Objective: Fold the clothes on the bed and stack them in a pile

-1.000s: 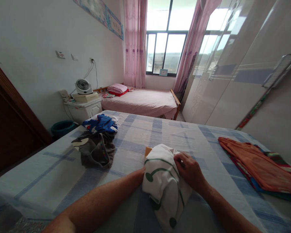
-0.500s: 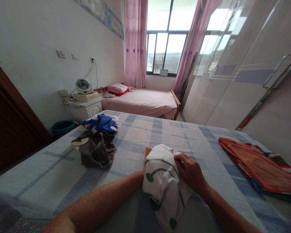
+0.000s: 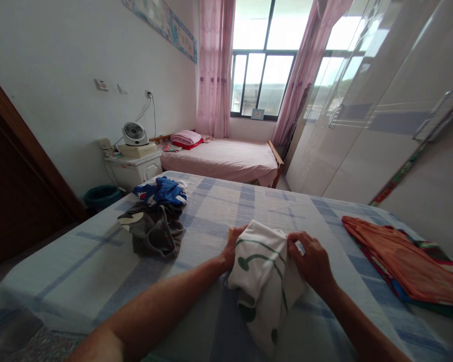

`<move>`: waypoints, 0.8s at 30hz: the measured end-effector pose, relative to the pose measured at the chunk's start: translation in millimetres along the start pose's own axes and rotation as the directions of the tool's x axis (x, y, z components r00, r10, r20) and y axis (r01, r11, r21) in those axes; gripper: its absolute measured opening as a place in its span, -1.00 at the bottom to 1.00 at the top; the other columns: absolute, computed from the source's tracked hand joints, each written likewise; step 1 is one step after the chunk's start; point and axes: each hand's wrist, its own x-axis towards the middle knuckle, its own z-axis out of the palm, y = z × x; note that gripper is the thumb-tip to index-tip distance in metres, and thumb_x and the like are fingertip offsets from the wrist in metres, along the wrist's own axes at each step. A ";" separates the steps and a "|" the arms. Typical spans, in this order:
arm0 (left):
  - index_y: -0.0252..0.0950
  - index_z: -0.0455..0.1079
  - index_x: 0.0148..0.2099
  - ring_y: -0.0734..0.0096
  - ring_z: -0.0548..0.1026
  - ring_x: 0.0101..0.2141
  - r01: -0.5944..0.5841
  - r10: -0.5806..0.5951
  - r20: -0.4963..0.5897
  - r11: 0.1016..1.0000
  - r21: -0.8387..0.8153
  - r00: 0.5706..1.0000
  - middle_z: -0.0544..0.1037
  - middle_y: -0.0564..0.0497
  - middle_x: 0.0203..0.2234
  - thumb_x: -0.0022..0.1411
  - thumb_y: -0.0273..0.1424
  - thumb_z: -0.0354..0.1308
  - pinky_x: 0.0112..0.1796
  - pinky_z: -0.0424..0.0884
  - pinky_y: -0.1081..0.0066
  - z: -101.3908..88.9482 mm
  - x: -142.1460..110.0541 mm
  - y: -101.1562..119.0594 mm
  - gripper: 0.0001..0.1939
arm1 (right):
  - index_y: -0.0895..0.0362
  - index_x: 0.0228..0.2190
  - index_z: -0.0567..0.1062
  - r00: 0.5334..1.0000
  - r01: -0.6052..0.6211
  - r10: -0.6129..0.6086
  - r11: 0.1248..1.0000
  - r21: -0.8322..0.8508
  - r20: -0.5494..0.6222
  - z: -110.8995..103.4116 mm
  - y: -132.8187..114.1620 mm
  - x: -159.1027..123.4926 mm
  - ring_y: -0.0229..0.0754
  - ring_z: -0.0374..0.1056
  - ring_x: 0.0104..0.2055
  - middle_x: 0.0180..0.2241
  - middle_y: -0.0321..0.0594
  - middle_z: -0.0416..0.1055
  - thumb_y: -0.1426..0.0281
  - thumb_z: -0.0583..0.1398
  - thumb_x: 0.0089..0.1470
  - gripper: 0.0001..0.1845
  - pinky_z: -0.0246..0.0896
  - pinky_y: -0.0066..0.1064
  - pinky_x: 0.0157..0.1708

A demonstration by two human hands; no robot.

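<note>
A white garment with green curved lines and dots (image 3: 262,271) hangs bunched between my hands over the bed, its lower end drooping towards me. My left hand (image 3: 234,246) grips its left side, the fingers mostly hidden behind the cloth. A bit of yellow-orange shows beside that hand. On the upper right edge, my right hand (image 3: 311,259) pinches the fabric between thumb and fingers. Left of my hands lie a crumpled dark grey garment (image 3: 158,234) and, beyond it, a crumpled blue garment (image 3: 166,191).
Folded clothes with an orange garment (image 3: 411,259) on top lie at the bed's right side. The checked bedsheet (image 3: 211,211) spreads beneath everything. Further back are a pink bed (image 3: 234,156), a white nightstand (image 3: 136,168) with a fan (image 3: 135,131), and a wardrobe (image 3: 362,125).
Both hands have lifted slightly and shifted right with the white garment. More of my left hand shows now, and the right thumb and fingers form a clearer pinch.
</note>
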 end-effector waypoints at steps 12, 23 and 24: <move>-0.31 0.24 -0.41 0.56 0.36 -0.54 -0.246 0.197 -0.215 0.941 -0.233 0.956 0.35 0.15 -0.57 -0.10 -0.38 0.14 -0.46 0.34 0.49 -48.4 25.1 84.0 -0.83 | 0.09 -0.42 0.35 0.963 -0.064 0.122 0.969 0.238 -0.241 -56.9 -22.1 49.4 -0.19 0.38 -0.29 -0.32 -0.22 0.46 0.44 0.06 0.02 -0.93 0.24 -0.35 -0.27; -0.24 0.20 -0.34 0.54 0.32 -0.46 -0.736 0.923 -0.145 0.373 0.564 0.357 0.33 0.07 -0.40 0.10 -0.53 0.09 -0.50 0.21 0.51 -71.4 -14.8 216.4 -0.88 | 0.11 -0.33 0.34 0.869 0.032 0.049 0.988 0.153 -0.492 -114.6 -91.1 75.6 -0.37 0.08 -0.62 -0.52 -0.37 0.28 0.41 0.03 0.08 -0.89 0.03 -0.48 -0.59; -0.24 0.20 -0.33 0.52 0.33 -0.41 -0.745 0.953 -0.114 0.292 0.600 0.282 0.34 0.05 -0.37 0.10 -0.54 0.08 -0.47 0.23 0.50 -75.5 -19.8 229.4 -0.87 | 0.11 -0.33 0.35 0.840 0.068 -0.029 0.996 0.051 -0.542 -122.8 -96.2 77.5 -0.37 0.12 -0.59 -0.49 -0.34 0.29 0.41 0.03 0.08 -0.88 0.06 -0.46 -0.54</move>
